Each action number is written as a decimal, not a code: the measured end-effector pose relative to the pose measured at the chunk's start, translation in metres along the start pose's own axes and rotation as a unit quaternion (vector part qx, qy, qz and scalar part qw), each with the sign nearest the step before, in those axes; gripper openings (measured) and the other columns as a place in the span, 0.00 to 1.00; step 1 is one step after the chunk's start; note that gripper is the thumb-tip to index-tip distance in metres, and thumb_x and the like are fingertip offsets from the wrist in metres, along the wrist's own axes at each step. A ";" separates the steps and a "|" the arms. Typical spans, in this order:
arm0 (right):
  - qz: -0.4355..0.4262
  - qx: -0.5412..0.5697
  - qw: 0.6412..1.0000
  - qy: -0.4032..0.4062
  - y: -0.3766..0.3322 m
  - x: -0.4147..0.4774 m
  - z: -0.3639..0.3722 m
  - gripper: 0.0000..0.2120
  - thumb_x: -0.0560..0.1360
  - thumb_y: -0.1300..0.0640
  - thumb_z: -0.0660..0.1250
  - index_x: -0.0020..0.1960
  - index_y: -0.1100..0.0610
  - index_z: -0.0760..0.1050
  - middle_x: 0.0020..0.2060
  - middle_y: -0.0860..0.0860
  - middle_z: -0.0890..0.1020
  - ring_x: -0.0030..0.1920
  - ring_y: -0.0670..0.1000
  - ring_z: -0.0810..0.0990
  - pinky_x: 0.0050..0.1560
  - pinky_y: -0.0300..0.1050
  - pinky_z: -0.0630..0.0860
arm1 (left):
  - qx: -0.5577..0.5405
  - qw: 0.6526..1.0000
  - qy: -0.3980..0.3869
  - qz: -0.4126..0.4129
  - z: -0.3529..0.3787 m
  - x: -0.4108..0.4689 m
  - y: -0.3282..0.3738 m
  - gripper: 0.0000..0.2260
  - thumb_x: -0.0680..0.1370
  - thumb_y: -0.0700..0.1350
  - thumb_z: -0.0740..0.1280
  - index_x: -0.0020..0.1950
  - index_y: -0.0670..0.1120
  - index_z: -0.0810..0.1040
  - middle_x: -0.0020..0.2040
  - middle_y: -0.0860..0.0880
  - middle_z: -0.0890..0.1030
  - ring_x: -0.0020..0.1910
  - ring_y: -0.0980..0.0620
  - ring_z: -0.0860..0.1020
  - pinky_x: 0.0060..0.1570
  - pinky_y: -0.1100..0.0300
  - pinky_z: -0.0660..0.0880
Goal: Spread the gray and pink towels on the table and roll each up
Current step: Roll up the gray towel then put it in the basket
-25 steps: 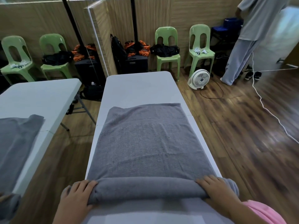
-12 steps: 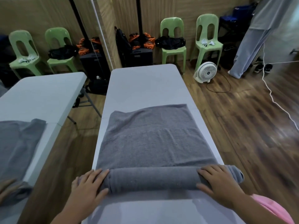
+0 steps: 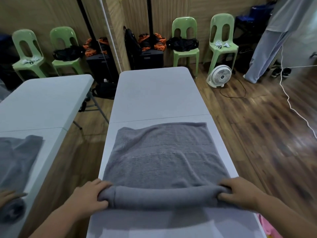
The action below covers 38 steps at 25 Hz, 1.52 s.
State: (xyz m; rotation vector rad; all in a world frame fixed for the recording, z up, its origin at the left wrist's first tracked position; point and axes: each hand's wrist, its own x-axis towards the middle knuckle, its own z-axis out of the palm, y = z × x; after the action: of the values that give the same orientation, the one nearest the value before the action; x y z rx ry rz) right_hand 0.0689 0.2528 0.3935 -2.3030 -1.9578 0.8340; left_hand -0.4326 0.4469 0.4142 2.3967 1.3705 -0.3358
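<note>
At the near edge of the counter, the gray towel is gripped at its rolled ends by left hand and right hand; soft, light terry is judged floppy, best held there.

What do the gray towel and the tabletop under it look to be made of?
Gray towel: looks like terry cloth, matte, with a nubby pile and woven bands across it. Table: seems to be molded plastic, smooth and pale with a faint sheen and a centre fold seam; I can't confirm that.
</note>
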 end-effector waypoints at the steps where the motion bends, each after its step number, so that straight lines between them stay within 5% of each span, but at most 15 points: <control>1: 0.003 -0.025 0.999 0.047 -0.001 0.004 0.002 0.15 0.68 0.35 0.61 0.46 0.43 0.73 0.40 0.41 0.80 0.43 0.43 0.77 0.42 0.45 0.75 | 0.017 0.999 0.048 0.006 0.000 0.003 0.002 0.28 0.65 0.60 0.63 0.66 0.69 0.67 0.60 0.64 0.72 0.59 0.58 0.72 0.54 0.55 0.73; 4: -0.045 -0.088 0.976 0.196 -0.017 0.007 0.020 0.15 0.75 0.38 0.57 0.54 0.42 0.76 0.49 0.39 0.80 0.51 0.46 0.77 0.48 0.44 0.75 | 0.073 0.992 0.089 0.052 0.015 0.006 0.021 0.28 0.68 0.57 0.62 0.69 0.67 0.66 0.65 0.61 0.73 0.65 0.52 0.72 0.60 0.41 0.71; 8: -0.064 -0.125 0.973 0.183 -0.031 -0.006 0.062 0.31 0.67 0.32 0.66 0.65 0.45 0.74 0.57 0.42 0.79 0.55 0.48 0.78 0.59 0.53 0.75 | 0.106 0.993 0.051 -0.010 0.045 0.006 0.032 0.39 0.59 0.74 0.67 0.69 0.67 0.66 0.66 0.58 0.74 0.64 0.47 0.74 0.54 0.33 0.70; 11: -0.049 -0.114 0.982 0.140 -0.022 -0.007 0.051 0.22 0.64 0.37 0.67 0.57 0.39 0.73 0.49 0.39 0.80 0.48 0.46 0.78 0.50 0.46 0.75 | 0.100 0.993 0.067 -0.011 0.040 0.009 0.030 0.33 0.57 0.64 0.72 0.61 0.66 0.70 0.55 0.59 0.78 0.52 0.50 0.77 0.44 0.43 0.76; 13: -0.041 -0.059 0.996 0.053 -0.023 -0.010 0.023 0.13 0.65 0.38 0.64 0.47 0.39 0.70 0.43 0.39 0.79 0.45 0.43 0.76 0.46 0.43 0.72 | 0.069 0.997 0.040 0.009 0.024 0.004 0.030 0.25 0.61 0.64 0.67 0.58 0.67 0.69 0.54 0.62 0.77 0.51 0.55 0.76 0.46 0.52 0.75; 16: -0.031 0.022 0.999 -0.018 -0.015 -0.007 0.001 0.17 0.65 0.35 0.66 0.48 0.43 0.73 0.40 0.40 0.80 0.43 0.42 0.76 0.45 0.43 0.74 | -0.023 0.999 -0.013 0.032 0.003 -0.006 0.027 0.19 0.62 0.66 0.65 0.52 0.70 0.69 0.50 0.64 0.77 0.49 0.62 0.76 0.46 0.63 0.73; 22: -0.101 -0.066 0.975 0.189 -0.023 0.006 0.019 0.17 0.74 0.35 0.62 0.58 0.42 0.75 0.52 0.39 0.78 0.54 0.45 0.77 0.55 0.42 0.74 | 0.043 0.990 0.128 0.052 0.025 -0.002 0.016 0.26 0.70 0.69 0.62 0.67 0.64 0.70 0.61 0.61 0.74 0.60 0.52 0.75 0.56 0.47 0.74; 24: -0.111 -0.116 0.976 0.144 -0.029 0.003 0.039 0.30 0.68 0.28 0.62 0.64 0.42 0.73 0.57 0.39 0.78 0.57 0.44 0.76 0.62 0.49 0.73 | 0.096 0.991 0.086 0.038 0.037 -0.003 0.022 0.37 0.63 0.73 0.65 0.70 0.63 0.69 0.63 0.60 0.74 0.61 0.51 0.74 0.58 0.42 0.74; 26: -0.089 -0.131 0.981 0.111 -0.028 0.002 0.054 0.33 0.64 0.32 0.65 0.67 0.41 0.70 0.59 0.39 0.78 0.58 0.45 0.76 0.62 0.50 0.73 | 0.111 0.990 0.083 0.016 0.044 -0.002 0.025 0.39 0.58 0.67 0.71 0.68 0.61 0.70 0.60 0.56 0.77 0.57 0.48 0.76 0.51 0.44 0.75; 29: -0.062 -0.090 0.993 0.050 -0.027 0.010 0.027 0.23 0.63 0.39 0.64 0.59 0.39 0.72 0.54 0.37 0.78 0.54 0.45 0.76 0.57 0.45 0.72 | 0.107 0.992 0.069 0.013 0.031 0.001 0.030 0.31 0.58 0.60 0.70 0.61 0.62 0.72 0.53 0.56 0.79 0.47 0.50 0.76 0.40 0.50 0.74; 33: -0.031 -0.052 0.997 -0.048 -0.030 0.023 -0.019 0.20 0.61 0.37 0.65 0.48 0.46 0.71 0.42 0.44 0.80 0.43 0.47 0.76 0.44 0.48 0.75 | -0.019 0.999 -0.001 0.033 0.002 -0.005 0.027 0.24 0.63 0.63 0.65 0.59 0.70 0.67 0.52 0.64 0.78 0.48 0.61 0.77 0.46 0.60 0.76; 35: -0.013 -0.051 0.999 -0.004 -0.028 0.031 -0.024 0.20 0.64 0.36 0.64 0.51 0.44 0.74 0.46 0.43 0.80 0.46 0.46 0.77 0.46 0.46 0.76 | -0.069 0.996 0.043 0.029 -0.005 0.000 0.014 0.26 0.64 0.64 0.67 0.61 0.70 0.67 0.55 0.65 0.76 0.52 0.61 0.76 0.50 0.61 0.76; 38: -0.031 -0.052 0.986 0.156 -0.028 0.038 -0.014 0.12 0.75 0.40 0.61 0.57 0.41 0.73 0.53 0.41 0.79 0.52 0.47 0.77 0.52 0.45 0.75 | 0.003 0.989 0.144 0.028 0.009 0.012 0.004 0.20 0.75 0.66 0.56 0.66 0.67 0.69 0.61 0.60 0.74 0.60 0.53 0.74 0.56 0.53 0.75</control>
State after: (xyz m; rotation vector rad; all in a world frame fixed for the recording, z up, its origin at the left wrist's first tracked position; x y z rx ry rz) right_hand 0.0515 0.2982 0.4000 -2.2443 -1.9605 0.3451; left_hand -0.4230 0.4504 0.4019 2.5589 1.4172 0.0240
